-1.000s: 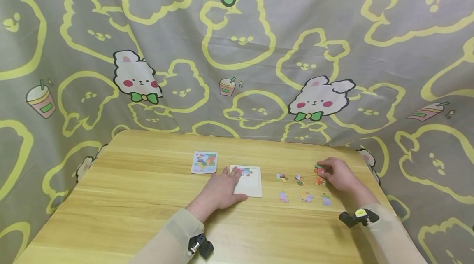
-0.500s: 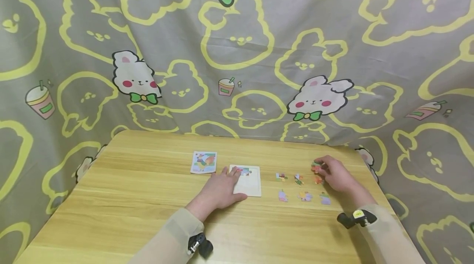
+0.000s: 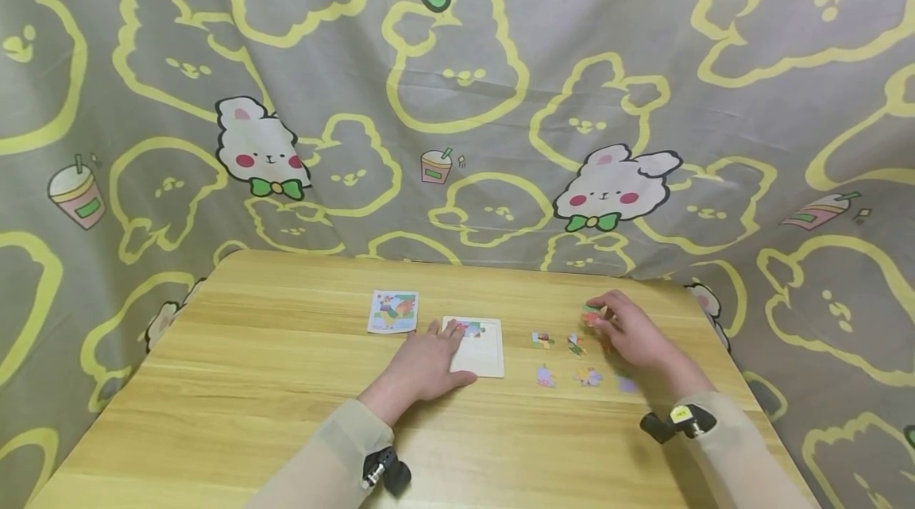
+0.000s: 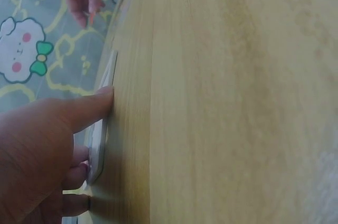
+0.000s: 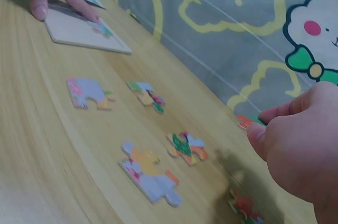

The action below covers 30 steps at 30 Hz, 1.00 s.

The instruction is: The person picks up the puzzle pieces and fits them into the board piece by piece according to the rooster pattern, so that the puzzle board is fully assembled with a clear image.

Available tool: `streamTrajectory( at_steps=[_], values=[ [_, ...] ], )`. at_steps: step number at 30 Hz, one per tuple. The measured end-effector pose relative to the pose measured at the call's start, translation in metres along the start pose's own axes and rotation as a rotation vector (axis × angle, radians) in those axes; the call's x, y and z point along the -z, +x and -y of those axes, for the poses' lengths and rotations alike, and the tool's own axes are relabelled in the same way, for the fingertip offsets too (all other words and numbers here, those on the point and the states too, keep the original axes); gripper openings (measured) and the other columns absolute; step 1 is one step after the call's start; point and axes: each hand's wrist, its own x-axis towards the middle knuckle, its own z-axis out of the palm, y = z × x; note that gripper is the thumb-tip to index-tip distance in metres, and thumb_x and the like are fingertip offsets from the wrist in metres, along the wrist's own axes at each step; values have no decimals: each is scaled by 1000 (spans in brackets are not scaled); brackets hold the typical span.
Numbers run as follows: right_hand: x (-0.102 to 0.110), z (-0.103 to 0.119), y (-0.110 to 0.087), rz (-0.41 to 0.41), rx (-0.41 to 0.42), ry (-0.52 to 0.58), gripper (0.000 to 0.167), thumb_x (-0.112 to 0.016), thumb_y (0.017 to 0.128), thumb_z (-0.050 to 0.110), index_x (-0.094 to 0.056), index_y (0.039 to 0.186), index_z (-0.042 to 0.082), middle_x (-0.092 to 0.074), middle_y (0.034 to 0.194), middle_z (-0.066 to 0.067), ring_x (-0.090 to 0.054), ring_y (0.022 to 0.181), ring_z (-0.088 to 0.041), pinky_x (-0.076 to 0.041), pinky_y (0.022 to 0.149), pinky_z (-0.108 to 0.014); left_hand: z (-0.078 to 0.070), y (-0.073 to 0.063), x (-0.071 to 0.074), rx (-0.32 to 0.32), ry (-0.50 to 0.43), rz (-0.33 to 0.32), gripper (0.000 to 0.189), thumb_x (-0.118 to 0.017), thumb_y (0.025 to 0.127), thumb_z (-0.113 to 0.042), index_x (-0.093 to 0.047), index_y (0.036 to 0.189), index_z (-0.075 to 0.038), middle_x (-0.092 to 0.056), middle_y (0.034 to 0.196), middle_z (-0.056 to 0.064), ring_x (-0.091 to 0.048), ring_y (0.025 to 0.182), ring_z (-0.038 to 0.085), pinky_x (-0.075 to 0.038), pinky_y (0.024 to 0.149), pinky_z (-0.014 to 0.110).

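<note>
In the head view my left hand [image 3: 426,366] rests on the left side of a white puzzle board [image 3: 482,358], fingers spread. Its thumb lies at the near edge, as the left wrist view also shows. Joined pieces with a coloured picture [image 3: 472,329] fill part of the board's top row. My right hand [image 3: 632,326] pinches a red and green puzzle piece [image 5: 245,122] between thumb and fingers, raised over the table in the right wrist view. Below it lie loose puzzle pieces, among them a green and blue one [image 5: 187,148] and a yellow and lilac one [image 5: 150,174].
A picture card [image 3: 393,312] of a colourful bird lies left of the board. More loose pieces, such as a lilac one [image 3: 546,375], lie in two rows on the wooden table [image 3: 286,382]. A patterned curtain [image 3: 493,136] hangs behind the table.
My right hand has lifted the red and green puzzle piece and carried it left, over the other loose pieces. The left hand has stayed on the board.
</note>
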Motion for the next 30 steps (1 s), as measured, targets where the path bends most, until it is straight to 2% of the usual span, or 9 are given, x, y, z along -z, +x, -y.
streamTrajectory(
  at_steps=[2,7,9,13,18,23,30],
  values=[
    [-1,3,2,0,10,-1,35,-62,103,-6,-58,138,-6,-56,118,-14,-61,85,-24,-56,64,-29,0,0,0,2,-3,-1,91,-61,98,-69,-43,162,-7,-42,166,11,-39,150,42,-41,111,65],
    [-6,12,6,-10,37,-40,35,-62,104,-4,-60,138,-2,-58,124,-11,-58,105,-26,-55,79,-35,0,0,0,4,-10,-3,91,-62,98,-68,-43,162,-7,-42,166,11,-39,150,43,-41,111,66],
    [-8,16,7,-11,46,-43,35,-62,104,-4,-61,138,-1,-59,126,-11,-57,107,-26,-54,83,-39,0,0,0,4,-10,-3,90,-62,98,-68,-43,162,-7,-42,165,11,-40,150,43,-41,111,66],
    [-12,25,11,-1,51,-27,35,-62,103,-5,-61,138,0,-59,127,-12,-56,109,-27,-53,87,-43,0,0,0,4,-12,-7,90,-63,98,-67,-44,162,-7,-43,165,11,-40,149,43,-42,111,65],
    [-20,36,16,22,52,13,37,-62,103,-5,-59,139,0,-57,125,-9,-55,110,-26,-55,83,-38,0,1,1,8,-16,-9,90,-63,97,-66,-44,162,-7,-43,165,11,-40,149,43,-41,111,66],
    [-29,45,19,34,92,24,34,-62,104,-4,-59,138,-1,-58,122,-8,-56,107,-25,-55,82,-35,0,0,1,5,-16,-7,90,-63,97,-66,-44,161,-6,-43,165,12,-40,150,43,-42,111,65],
    [-43,53,25,48,120,23,34,-63,103,-5,-61,136,-1,-59,120,-6,-58,106,-23,-55,88,-41,-1,-1,0,7,-13,-6,91,-62,97,-68,-44,162,-7,-42,166,11,-39,150,43,-41,111,65]
  ],
)
